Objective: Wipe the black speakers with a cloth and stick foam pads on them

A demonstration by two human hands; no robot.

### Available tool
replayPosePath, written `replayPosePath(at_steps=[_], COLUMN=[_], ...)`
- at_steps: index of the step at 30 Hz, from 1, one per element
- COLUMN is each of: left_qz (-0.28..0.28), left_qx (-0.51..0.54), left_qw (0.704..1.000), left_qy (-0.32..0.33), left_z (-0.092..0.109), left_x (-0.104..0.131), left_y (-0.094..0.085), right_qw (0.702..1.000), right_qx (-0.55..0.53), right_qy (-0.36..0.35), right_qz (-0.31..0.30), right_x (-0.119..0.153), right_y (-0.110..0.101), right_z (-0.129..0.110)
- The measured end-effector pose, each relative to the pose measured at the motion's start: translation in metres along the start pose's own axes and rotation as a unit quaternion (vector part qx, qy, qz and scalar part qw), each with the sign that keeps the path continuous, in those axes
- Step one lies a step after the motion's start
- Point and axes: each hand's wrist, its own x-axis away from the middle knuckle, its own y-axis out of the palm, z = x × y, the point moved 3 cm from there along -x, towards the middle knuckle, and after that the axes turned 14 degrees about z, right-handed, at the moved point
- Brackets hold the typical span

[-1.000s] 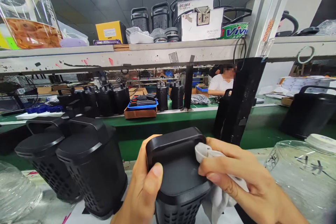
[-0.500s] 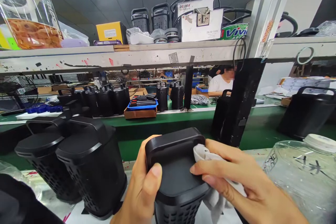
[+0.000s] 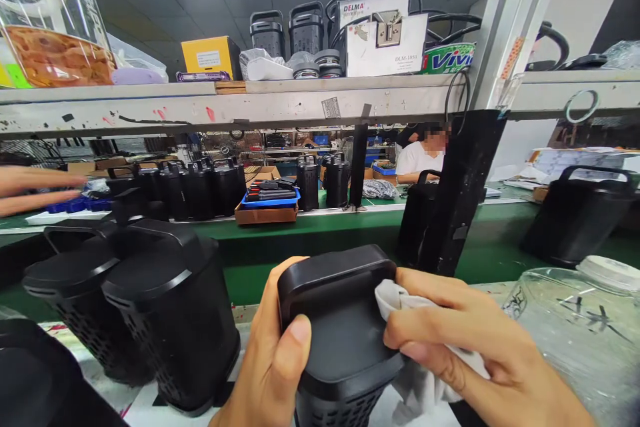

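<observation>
A black speaker-like housing (image 3: 345, 340) with a top handle and a perforated side stands upright in front of me. My left hand (image 3: 275, 347) is closed round its left side, thumb on the edge of the top. Pinched in my right hand (image 3: 465, 340) is a white cloth (image 3: 420, 387), pressed against the right end of the handle, where it meets the top. Loose folds of the cloth hang below my fingers. Two similar black housings (image 3: 175, 307) stand close together to the left, and part of another dark one (image 3: 45, 380) shows at the lower left corner.
A large clear plastic jar (image 3: 570, 340) stands at the right. Behind the bench runs a green conveyor (image 3: 280, 247) with more housings and a blue tray (image 3: 270, 197). Overhead is a metal shelf (image 3: 280, 103) with boxes. Another person's hand (image 3: 35, 187) reaches in at left.
My right hand has shifted slightly right with the cloth along the handle's end. My left hand keeps its hold. Another person's hand has come in at the left edge.
</observation>
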Motion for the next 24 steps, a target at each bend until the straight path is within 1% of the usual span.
replayPosePath(at_steps=[3, 8, 13, 17, 19, 20, 21, 22, 24], left_qz=[0.003, -0.002, 0.023, 0.016, 0.022, 0.026, 0.031, 0.034, 0.036], left_qx=[0.007, 0.005, -0.010, -0.005, -0.010, -0.010, -0.008, -0.003, 0.008], left_qw=[1.000, 1.000, 1.000, 1.000, 1.000, 1.000, 0.999, 0.999, 0.998], left_qy=[-0.007, -0.011, -0.006, 0.006, -0.004, -0.013, -0.022, -0.028, -0.040], left_z=[0.000, 0.001, 0.001, 0.000, -0.002, -0.002, -0.003, -0.003, -0.002], left_x=[0.000, 0.002, 0.002, 0.003, 0.003, 0.003, 0.002, 0.001, -0.001], left_y=[0.000, 0.000, 0.000, 0.001, 0.000, 0.000, 0.000, -0.001, -0.001], right_qw=[1.000, 1.000, 1.000, 0.999, 0.997, 0.995, 0.991, 0.981, 0.941], right_qx=[0.003, 0.006, 0.011, -0.002, -0.025, -0.031, -0.026, -0.015, 0.008], right_qy=[-0.001, -0.002, 0.008, 0.046, 0.075, 0.097, 0.128, 0.165, 0.252], right_qz=[-0.021, -0.014, -0.008, -0.008, -0.014, 0.002, 0.043, 0.102, 0.228], right_x=[-0.001, -0.001, 0.004, 0.005, 0.004, 0.003, 0.002, 0.002, 0.005], right_y=[0.000, -0.001, -0.002, -0.005, -0.009, -0.012, -0.017, -0.023, -0.035], right_z=[-0.002, -0.001, 0.000, 0.000, 0.003, 0.006, 0.011, 0.016, 0.029])
